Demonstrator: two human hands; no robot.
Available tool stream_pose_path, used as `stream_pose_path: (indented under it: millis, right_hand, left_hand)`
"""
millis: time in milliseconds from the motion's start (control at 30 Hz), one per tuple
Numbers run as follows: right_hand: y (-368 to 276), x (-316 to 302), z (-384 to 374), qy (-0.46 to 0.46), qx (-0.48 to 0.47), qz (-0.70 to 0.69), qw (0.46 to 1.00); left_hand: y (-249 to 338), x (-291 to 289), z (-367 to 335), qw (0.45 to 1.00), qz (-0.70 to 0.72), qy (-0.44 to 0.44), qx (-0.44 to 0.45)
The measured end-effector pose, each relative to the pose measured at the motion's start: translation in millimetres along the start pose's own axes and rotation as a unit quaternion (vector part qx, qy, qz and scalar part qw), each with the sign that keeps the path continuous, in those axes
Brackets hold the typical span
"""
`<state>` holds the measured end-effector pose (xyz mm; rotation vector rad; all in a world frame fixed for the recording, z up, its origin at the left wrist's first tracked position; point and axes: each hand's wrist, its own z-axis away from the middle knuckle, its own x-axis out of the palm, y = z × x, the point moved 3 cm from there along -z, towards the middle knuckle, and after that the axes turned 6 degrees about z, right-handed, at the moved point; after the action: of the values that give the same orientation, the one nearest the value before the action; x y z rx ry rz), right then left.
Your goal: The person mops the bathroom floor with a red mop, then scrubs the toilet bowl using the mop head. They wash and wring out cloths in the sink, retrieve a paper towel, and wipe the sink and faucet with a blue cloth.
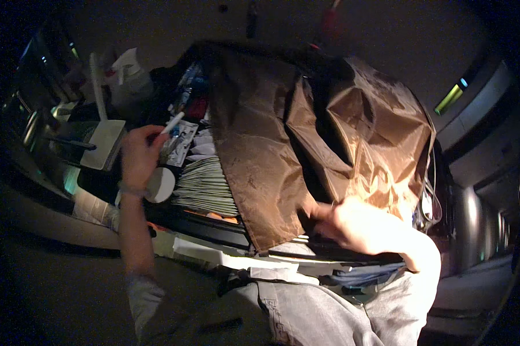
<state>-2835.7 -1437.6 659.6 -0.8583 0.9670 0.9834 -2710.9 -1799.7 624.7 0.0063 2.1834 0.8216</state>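
My left hand point(140, 149) is closed around a slim white stick-shaped thing point(173, 122), perhaps a pen; the dim light hides its kind. Beneath it lie small white printed packets point(183, 144) and a long row of thin pale-green packets point(205, 187) standing on edge. A round white lid or disc point(160, 185) is beside my left wrist. A shiny brown cloth point(260, 138) drapes over the middle and right of the goods. At its near edge, my right hand point(352, 225) grips the fabric, with the fingertips slightly blurred.
A pale tray-like box point(107, 144) and a white bag point(130, 78) stand at the left. Dark-blue folded things point(366, 274) lie near my knees. A bottle point(252, 20) stands on the dark ground beyond. Shiny metal posts point(472, 222) rise at the right.
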Motion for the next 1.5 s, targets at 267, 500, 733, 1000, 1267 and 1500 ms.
stream_pose_path:
  millis: [267,500,733,1000,1267,1500]
  right_hand:
    - [-1,6,6,0.019,-0.027,0.001,0.999]
    - [34,8,-20,0.334,-0.071,0.137,0.930]
    - [21,21,-21,0.184,-0.183,0.088,0.962]
    - [33,-38,-24,0.517,-0.140,-0.027,0.844]
    - [6,-35,-26,0.448,-0.207,0.147,0.857]
    - [-28,-108,-36,0.065,-0.160,0.008,0.985]
  left_hand:
    - [9,-15,75,0.879,0.462,-0.106,-0.041]
    - [16,9,109,0.582,0.781,-0.027,-0.226]
    - [81,32,115,0.785,0.524,-0.278,-0.177]
    - [149,63,112,0.917,0.199,-0.312,0.146]
    - [172,96,115,0.933,-0.081,-0.323,0.140]
    - [135,93,137,0.954,-0.079,-0.183,0.224]
